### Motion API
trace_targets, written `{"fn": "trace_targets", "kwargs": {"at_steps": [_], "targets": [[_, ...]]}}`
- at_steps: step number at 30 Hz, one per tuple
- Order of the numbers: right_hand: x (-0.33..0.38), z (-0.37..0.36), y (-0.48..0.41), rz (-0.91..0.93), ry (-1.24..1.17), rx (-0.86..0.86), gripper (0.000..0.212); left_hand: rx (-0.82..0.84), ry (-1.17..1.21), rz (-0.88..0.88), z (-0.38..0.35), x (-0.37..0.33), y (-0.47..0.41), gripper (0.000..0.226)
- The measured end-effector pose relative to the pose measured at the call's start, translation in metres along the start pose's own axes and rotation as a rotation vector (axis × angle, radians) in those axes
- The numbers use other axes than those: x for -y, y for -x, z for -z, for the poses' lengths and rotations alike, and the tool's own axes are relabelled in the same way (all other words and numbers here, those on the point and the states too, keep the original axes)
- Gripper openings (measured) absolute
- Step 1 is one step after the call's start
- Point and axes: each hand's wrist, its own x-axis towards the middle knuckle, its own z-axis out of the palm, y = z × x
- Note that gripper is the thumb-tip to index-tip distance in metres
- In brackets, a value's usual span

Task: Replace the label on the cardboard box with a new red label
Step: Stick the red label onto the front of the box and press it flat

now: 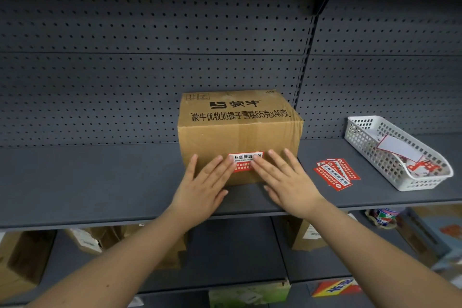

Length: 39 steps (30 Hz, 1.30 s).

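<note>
Sitting at the centre of the frame on a dark grey shelf [100, 182], the cardboard box [240, 132] shows black printing on top and a red label [243, 161] low on its front face; the left hand [202, 182] lies flat and spread, fingertips touching the label's left edge; the right hand [285, 180], likewise flat with fingers wide, presses the label's right edge; neither hand grips anything; to the right of the box, a small stack of red labels [336, 174] lies on the shelf; further right stands a white basket [360, 137] holding paper scraps; perforated back panels [150, 70] fill the upper frame.
</note>
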Motion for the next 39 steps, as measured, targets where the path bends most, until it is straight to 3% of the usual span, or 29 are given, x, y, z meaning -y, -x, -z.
{"fn": "trace_targets", "kwargs": {"at_steps": [14, 24, 32, 39], "targets": [[0.01, -0.002, -0.013, 0.062, 0.022, 0.078, 0.072, 0.072, 0.021, -0.028, -0.01, 0.013, -0.008, 0.063], [-0.017, 0.0, 0.01, -0.051, 0.024, 0.149, 0.078, 0.125, -0.025, 0.016, -0.007, 0.03, 0.012, 0.059], [0.021, -0.004, -0.01, 0.088, 0.063, 0.179, 0.082, 0.142, 0.006, -0.038, -0.003, -0.004, -0.004, 0.065], [0.011, -0.001, -0.002, 0.009, 0.071, 0.239, 0.078, 0.197, -0.031, 0.053, -0.003, 0.011, 0.008, 0.062]]}}
